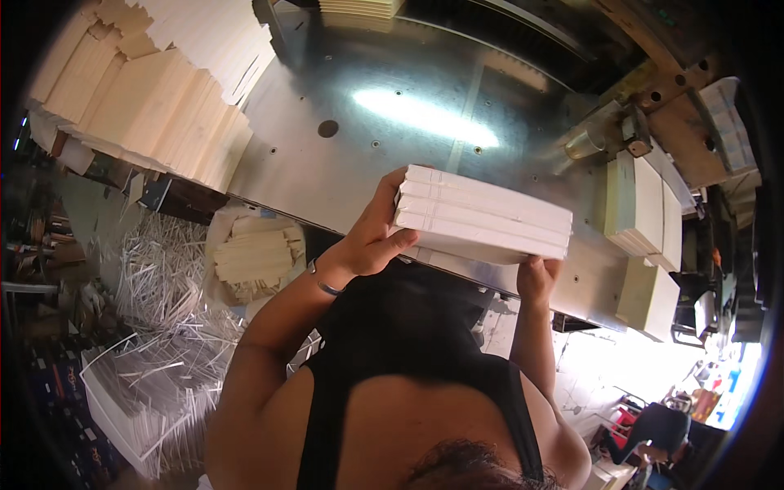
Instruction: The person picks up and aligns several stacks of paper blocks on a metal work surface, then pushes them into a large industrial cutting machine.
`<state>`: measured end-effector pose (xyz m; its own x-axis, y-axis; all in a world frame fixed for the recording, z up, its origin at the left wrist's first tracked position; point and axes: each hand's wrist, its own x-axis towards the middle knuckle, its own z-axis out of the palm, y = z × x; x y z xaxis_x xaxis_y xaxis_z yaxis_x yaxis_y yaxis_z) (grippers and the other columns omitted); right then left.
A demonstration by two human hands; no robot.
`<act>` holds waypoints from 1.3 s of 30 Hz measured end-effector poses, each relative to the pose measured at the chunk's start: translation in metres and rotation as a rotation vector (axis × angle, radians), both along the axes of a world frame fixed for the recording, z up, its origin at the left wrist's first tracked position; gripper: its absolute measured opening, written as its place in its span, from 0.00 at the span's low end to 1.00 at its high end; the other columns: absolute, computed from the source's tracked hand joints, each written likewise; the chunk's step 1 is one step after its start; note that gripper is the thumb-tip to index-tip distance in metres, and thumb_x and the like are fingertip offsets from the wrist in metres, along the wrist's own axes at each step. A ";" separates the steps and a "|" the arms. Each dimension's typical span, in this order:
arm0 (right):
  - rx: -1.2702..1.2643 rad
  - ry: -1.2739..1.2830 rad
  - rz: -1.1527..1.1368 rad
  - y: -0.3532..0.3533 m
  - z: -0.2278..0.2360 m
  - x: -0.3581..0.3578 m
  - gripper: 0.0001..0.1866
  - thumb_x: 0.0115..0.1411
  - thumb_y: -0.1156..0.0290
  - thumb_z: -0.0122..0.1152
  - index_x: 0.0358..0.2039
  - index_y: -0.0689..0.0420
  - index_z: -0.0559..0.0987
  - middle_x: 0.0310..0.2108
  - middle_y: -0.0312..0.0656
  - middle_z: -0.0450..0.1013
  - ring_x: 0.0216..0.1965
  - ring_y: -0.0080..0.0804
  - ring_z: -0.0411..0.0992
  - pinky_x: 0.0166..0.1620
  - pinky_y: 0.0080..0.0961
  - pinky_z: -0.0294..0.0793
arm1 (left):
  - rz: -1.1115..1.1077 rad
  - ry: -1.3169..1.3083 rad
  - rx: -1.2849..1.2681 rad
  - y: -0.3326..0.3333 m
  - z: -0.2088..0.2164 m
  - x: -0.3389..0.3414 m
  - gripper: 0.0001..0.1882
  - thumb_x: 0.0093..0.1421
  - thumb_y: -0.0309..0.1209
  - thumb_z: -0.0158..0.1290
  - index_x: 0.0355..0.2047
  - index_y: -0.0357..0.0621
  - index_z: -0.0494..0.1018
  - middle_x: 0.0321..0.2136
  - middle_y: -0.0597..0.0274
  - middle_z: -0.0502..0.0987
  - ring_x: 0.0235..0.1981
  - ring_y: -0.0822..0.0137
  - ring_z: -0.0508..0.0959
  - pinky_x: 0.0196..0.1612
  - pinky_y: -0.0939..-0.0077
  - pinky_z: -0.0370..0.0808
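A stack of white book blocks (486, 214), with three thick layers showing at its edges, is held level above the near part of a metal table (310, 175). My left hand (380, 237) grips its left end, with the thumb in front and the fingers behind. At the right end, my right hand (539, 279) is closed on the lower corner; its other fingers are partly hidden by the stack. A bright light reflects off the table beyond the stack.
Tall piles of cream paper blocks (163, 106) stand at the table's left. More white blocks (645, 204) sit along its right edge. A dark machine bar (482, 37) crosses the back. Shredded paper strips (163, 269) and a bag of paper offcuts (257, 253) lie below left.
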<state>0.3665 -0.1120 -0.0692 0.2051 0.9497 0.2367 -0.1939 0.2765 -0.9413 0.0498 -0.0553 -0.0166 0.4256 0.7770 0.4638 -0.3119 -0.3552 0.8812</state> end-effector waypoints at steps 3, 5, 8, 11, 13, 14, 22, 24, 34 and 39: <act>0.051 -0.070 -0.050 -0.009 -0.018 -0.012 0.59 0.51 0.44 0.78 0.70 0.65 0.56 0.63 0.46 0.63 0.65 0.37 0.62 0.67 0.38 0.60 | 0.159 -0.059 -0.027 0.003 -0.018 0.004 0.51 0.64 0.54 0.60 0.71 0.33 0.48 0.68 0.49 0.59 0.70 0.58 0.59 0.72 0.59 0.52; 0.154 -0.180 -0.074 -0.012 -0.033 -0.012 0.53 0.55 0.47 0.76 0.69 0.66 0.60 0.64 0.48 0.66 0.66 0.43 0.63 0.69 0.44 0.58 | 0.178 -0.082 -0.030 0.005 -0.033 0.011 0.54 0.61 0.58 0.61 0.71 0.33 0.48 0.68 0.49 0.59 0.70 0.58 0.60 0.72 0.59 0.53; 0.159 -0.170 -0.080 -0.010 -0.035 -0.019 0.51 0.57 0.44 0.72 0.68 0.66 0.62 0.64 0.49 0.64 0.67 0.44 0.62 0.69 0.44 0.58 | 0.230 -0.123 -0.053 0.003 -0.029 0.017 0.57 0.58 0.65 0.60 0.70 0.32 0.51 0.67 0.50 0.60 0.68 0.58 0.63 0.70 0.59 0.58; 0.121 -0.254 -0.142 -0.016 -0.049 -0.012 0.52 0.55 0.38 0.71 0.65 0.66 0.63 0.62 0.48 0.62 0.64 0.42 0.61 0.66 0.41 0.60 | 0.290 -0.061 0.020 0.008 -0.041 0.016 0.55 0.58 0.69 0.57 0.67 0.32 0.58 0.64 0.48 0.65 0.64 0.56 0.69 0.65 0.58 0.65; 0.128 -0.346 -0.176 -0.009 -0.036 -0.018 0.51 0.56 0.38 0.70 0.64 0.66 0.63 0.60 0.48 0.63 0.62 0.41 0.62 0.64 0.41 0.61 | 0.408 0.086 0.236 0.011 -0.050 0.006 0.51 0.59 0.72 0.52 0.61 0.32 0.66 0.58 0.46 0.71 0.59 0.52 0.73 0.60 0.57 0.71; 0.265 -0.350 -0.112 -0.003 -0.010 -0.027 0.46 0.59 0.43 0.68 0.64 0.66 0.64 0.60 0.50 0.66 0.62 0.42 0.64 0.64 0.42 0.63 | 0.464 0.134 0.349 0.011 -0.052 0.004 0.49 0.61 0.72 0.49 0.57 0.32 0.70 0.55 0.46 0.73 0.56 0.51 0.75 0.58 0.56 0.72; 0.286 -0.261 -0.053 0.000 0.021 -0.043 0.51 0.52 0.43 0.74 0.63 0.66 0.61 0.57 0.55 0.66 0.56 0.44 0.68 0.59 0.41 0.67 | 0.546 0.261 0.245 0.005 -0.086 -0.007 0.52 0.65 0.75 0.32 0.55 0.32 0.72 0.52 0.46 0.75 0.55 0.48 0.75 0.56 0.56 0.72; 0.403 -0.386 -0.179 -0.001 0.022 -0.034 0.52 0.52 0.45 0.76 0.64 0.64 0.60 0.57 0.57 0.66 0.57 0.46 0.68 0.60 0.42 0.67 | 0.535 0.236 0.272 0.009 -0.082 -0.001 0.52 0.65 0.75 0.31 0.55 0.32 0.72 0.52 0.47 0.74 0.55 0.49 0.75 0.56 0.56 0.72; 0.577 -1.126 -0.482 -0.040 0.058 -0.023 0.28 0.44 0.58 0.83 0.44 0.56 0.81 0.45 0.49 0.74 0.46 0.46 0.74 0.49 0.43 0.76 | 0.494 0.144 0.231 0.009 -0.085 0.001 0.57 0.56 0.80 0.41 0.58 0.32 0.68 0.54 0.51 0.71 0.55 0.56 0.74 0.57 0.60 0.72; 0.427 -0.775 -0.219 -0.039 0.051 -0.035 0.32 0.51 0.66 0.80 0.52 0.62 0.73 0.44 0.53 0.77 0.49 0.42 0.77 0.51 0.38 0.77 | 0.477 0.072 0.059 0.003 -0.080 0.003 0.58 0.54 0.80 0.47 0.59 0.31 0.66 0.55 0.53 0.69 0.56 0.58 0.73 0.58 0.62 0.71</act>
